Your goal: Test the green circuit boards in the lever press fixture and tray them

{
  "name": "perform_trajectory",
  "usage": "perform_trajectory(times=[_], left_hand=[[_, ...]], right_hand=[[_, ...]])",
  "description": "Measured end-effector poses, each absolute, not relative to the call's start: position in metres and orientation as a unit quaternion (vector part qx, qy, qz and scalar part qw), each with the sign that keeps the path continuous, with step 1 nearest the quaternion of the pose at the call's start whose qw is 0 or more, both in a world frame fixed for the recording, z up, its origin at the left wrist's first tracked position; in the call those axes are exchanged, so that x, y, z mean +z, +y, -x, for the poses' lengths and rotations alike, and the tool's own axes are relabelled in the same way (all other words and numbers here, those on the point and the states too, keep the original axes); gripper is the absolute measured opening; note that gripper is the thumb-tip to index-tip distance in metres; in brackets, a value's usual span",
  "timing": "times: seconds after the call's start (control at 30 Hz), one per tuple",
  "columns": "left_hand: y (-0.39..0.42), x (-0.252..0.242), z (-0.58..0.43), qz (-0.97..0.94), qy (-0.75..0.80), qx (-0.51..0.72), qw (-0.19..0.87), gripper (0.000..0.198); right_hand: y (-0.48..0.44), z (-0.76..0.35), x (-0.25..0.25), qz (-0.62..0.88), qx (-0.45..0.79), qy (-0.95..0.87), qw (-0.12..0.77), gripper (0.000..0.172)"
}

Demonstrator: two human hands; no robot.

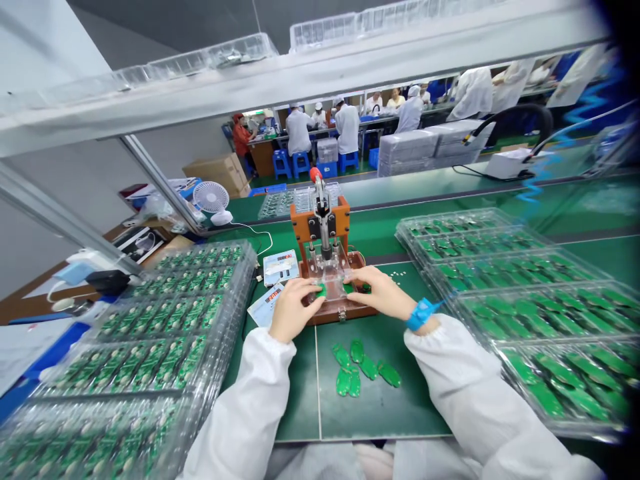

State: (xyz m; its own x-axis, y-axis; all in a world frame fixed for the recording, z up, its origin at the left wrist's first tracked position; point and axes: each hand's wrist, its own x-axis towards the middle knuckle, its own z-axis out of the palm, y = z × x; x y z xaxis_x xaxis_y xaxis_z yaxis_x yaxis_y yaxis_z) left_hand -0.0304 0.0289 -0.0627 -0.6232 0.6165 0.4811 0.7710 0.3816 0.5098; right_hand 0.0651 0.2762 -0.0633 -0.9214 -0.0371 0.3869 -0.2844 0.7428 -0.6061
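Two hands, left (296, 310), right (377, 293), grips shut on green circuit board (321, 290), six loose boards (369, 367)

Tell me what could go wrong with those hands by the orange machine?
The left hand and right hand are right at the base of the orange press fixture, so fingers might get pinched if its rod comes down. The loose green circuit boards on the mat could get bumped and damaged.

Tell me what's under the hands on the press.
Green circuit boards show beside the left hand and right hand, on a clear fixture; the palms hide the rest.
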Motion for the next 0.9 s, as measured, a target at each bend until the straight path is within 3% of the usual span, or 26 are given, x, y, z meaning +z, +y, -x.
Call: perform_trajectory(times=[0.57,0.7,0.8,0.9], left_hand=[[0.036,-0.071,0.040,0.463,-0.811,-0.335,0.125,0.008],[0.035,-0.082,0.021,0.436,-0.801,-0.358,0.203,0.018],[0.035,-0.087,-0.001,0.438,-0.763,-0.397,0.262,0.025],[0.039,-0.093,-0.019,0.548,-0.699,-0.386,0.248,0.024]], right_hand=[[0.268,-0.050,-0.071,-0.113,0.338,-0.916,0.186,0.021],[0.266,-0.058,-0.071,-0.092,0.381,-0.888,0.239,0.019],[0.275,-0.055,-0.058,-0.026,0.423,-0.844,0.328,0.021],[0.286,-0.038,-0.022,0.025,0.457,-0.792,0.403,0.021]])
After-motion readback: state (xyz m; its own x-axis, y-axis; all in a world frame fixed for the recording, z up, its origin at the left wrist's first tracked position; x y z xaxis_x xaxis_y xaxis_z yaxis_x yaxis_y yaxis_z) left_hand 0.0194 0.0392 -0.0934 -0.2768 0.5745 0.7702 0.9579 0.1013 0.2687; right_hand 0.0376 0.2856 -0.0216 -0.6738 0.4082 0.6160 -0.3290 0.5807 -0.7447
